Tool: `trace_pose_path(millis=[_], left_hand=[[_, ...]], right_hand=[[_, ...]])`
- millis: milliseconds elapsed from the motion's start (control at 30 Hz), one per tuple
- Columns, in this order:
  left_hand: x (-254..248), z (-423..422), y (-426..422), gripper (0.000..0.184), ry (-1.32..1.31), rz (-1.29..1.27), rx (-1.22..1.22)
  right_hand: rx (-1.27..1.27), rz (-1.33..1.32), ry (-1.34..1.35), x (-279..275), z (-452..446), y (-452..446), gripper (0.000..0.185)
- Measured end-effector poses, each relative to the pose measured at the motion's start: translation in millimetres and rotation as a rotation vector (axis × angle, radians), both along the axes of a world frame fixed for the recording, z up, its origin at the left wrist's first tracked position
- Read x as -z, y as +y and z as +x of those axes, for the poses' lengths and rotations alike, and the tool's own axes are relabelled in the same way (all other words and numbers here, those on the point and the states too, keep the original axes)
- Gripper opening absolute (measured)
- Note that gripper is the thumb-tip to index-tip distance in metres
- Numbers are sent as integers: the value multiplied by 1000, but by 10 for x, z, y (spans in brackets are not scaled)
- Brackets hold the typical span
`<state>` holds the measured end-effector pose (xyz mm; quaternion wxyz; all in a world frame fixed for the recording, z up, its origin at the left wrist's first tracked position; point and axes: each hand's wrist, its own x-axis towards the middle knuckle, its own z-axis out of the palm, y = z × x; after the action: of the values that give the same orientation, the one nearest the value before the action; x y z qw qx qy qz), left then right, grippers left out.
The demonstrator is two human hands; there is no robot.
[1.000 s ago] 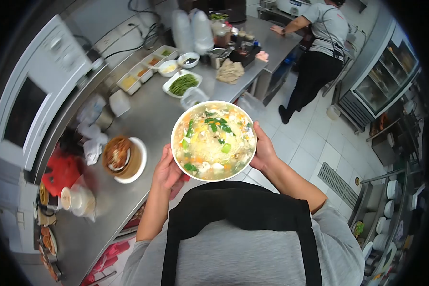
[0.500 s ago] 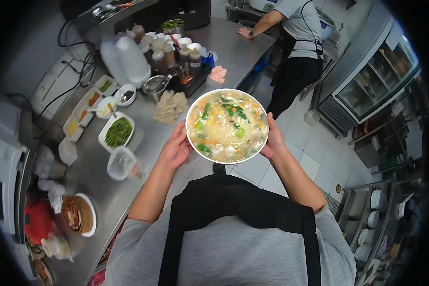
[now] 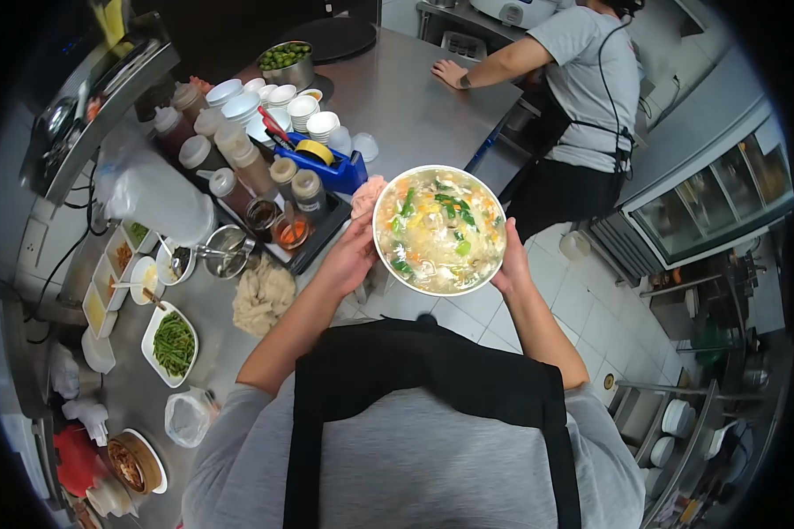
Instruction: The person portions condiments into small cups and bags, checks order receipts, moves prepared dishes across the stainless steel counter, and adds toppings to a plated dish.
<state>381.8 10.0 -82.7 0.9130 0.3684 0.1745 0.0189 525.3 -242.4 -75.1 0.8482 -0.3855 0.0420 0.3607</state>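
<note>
A round white bowl (image 3: 377, 231) full of soup (image 3: 437, 234) is held level in front of my chest, between both hands. Green leaves, orange bits and pale egg-like shreds show in the soup. My left hand (image 3: 353, 256) grips the bowl's left side, its fingers partly hidden beneath. On the opposite side my right hand (image 3: 513, 261) is closed on the rim and wall. Just behind the left hand lies a pink cloth (image 3: 367, 196) at the counter's edge. A crumpled beige cloth (image 3: 265, 298) rests on the counter beside my left forearm.
Sauce bottles (image 3: 238, 145), a blue tape dispenser (image 3: 348, 167) and stacked white cups (image 3: 303, 110) crowd the steel counter (image 3: 388, 79). A dish of green vegetables (image 3: 175, 344) sits to the left. A co-worker (image 3: 582, 97) leans on the far counter. A glass-door fridge (image 3: 715, 194) stands right.
I have moved forward along the counter, with the bowl still in both hands. The bottles, cups and co-worker now appear closer. The bowl sits slightly further right in view.
</note>
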Motion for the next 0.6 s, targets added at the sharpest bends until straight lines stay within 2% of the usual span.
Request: trace_pose_path(millis=[133, 267, 367, 467, 533, 600], left_hand=[[242, 627, 29, 32, 89, 141, -35], [691, 1259, 74, 27, 238, 273, -83], [725, 1599, 105, 24, 349, 355, -112], [325, 1792, 69, 26, 345, 315, -208], [419, 1961, 166, 30, 326, 239, -246], [506, 2092, 211, 32, 275, 133, -314]], right_hand=[[3, -54, 29, 202, 581, 81, 58], [-21, -45, 35, 586, 1165, 121, 58], [-38, -59, 76, 733, 1501, 206, 59], [-43, -75, 94, 795, 1758, 336, 62], [-37, -55, 107, 745, 1844, 440, 63], [29, -25, 153, 719, 1957, 530, 56]])
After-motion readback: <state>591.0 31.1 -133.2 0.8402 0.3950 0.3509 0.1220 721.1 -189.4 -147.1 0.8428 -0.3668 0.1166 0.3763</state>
